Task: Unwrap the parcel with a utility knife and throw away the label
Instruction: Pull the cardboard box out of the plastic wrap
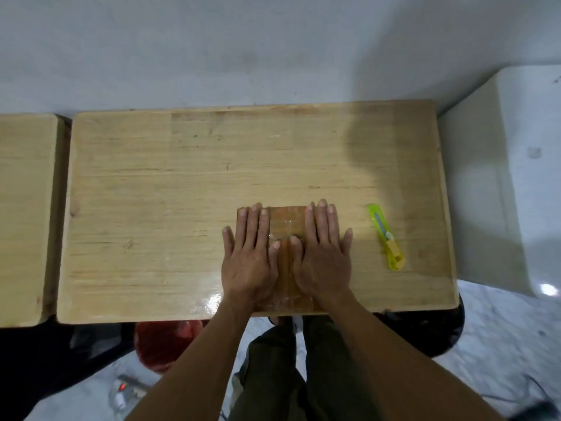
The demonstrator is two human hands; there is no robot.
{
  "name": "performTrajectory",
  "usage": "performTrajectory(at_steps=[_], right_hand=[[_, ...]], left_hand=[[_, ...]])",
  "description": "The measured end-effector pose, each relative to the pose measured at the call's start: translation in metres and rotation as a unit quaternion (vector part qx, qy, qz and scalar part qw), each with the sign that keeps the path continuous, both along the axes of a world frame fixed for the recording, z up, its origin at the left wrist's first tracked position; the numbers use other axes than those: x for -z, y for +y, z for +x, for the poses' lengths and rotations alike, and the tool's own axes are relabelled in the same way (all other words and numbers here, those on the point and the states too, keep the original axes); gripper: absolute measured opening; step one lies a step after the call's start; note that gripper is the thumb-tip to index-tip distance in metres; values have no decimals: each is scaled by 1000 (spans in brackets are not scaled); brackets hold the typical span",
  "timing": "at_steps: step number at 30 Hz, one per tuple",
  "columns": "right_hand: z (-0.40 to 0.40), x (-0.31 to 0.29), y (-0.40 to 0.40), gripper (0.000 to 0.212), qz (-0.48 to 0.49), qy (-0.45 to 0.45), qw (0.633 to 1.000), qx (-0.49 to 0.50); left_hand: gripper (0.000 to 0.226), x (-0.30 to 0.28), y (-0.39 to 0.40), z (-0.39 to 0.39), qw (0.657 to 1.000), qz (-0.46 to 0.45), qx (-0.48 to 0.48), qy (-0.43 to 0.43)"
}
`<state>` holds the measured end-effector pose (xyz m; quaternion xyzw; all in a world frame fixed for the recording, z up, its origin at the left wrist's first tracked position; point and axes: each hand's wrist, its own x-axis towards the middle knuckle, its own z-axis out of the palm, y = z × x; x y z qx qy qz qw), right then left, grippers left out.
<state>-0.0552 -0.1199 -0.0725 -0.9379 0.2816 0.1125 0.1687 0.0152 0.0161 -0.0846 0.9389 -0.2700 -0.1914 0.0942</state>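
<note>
A flat brown parcel (287,221) wrapped in shiny clear tape lies at the near edge of the wooden table (182,192). My left hand (249,253) lies flat on its left half with the fingers straight. My right hand (323,253) lies flat on its right half in the same way. Only a strip of the parcel shows between the two hands. A yellow-green utility knife (387,237) rests on the table to the right of my right hand, apart from it. No label can be made out.
A second wooden table (24,208) stands close on the left. A red bin (167,341) sits on the floor under the table's near edge. A white block (501,177) stands at the right. My legs are below the table edge.
</note>
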Motion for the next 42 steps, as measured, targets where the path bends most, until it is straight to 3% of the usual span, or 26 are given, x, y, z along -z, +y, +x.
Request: performTrajectory(at_steps=[6,27,34,36,42], right_hand=[[3,8,4,70,7,9,1000,13],[3,18,6,72,-16,9,1000,3],[1,16,8,68,-20,-20,1000,7],[0,18,8,66,-37,-31,999,2],[-18,14,23,62,-55,-49,986,148]], left_hand=[[64,12,0,-4,996,-1,-8,-92],[67,13,-3,-5,995,27,-14,-98],[61,16,-4,-11,989,-3,-69,-131],[61,13,-5,-12,993,0,-78,-92],[60,2,-6,-21,981,-15,-193,-28]])
